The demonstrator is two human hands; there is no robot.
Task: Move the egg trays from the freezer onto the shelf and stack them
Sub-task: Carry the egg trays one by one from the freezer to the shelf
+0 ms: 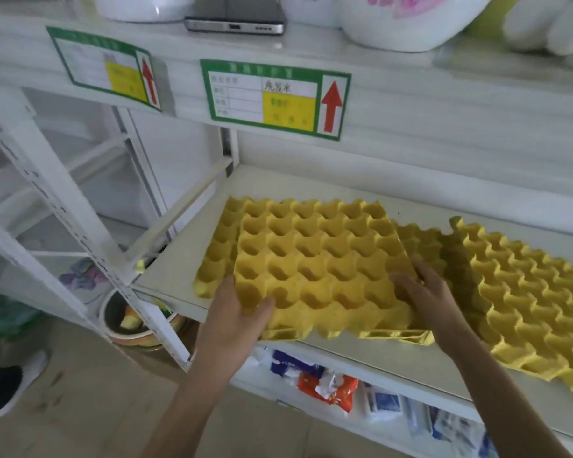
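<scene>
Several yellow moulded-pulp egg trays (318,259) already lie on the white shelf (186,269) at centre frame, with the left hand (235,312) and right hand (427,292) gripping the skewed top tray, so squaring the stack likely remains.
</scene>
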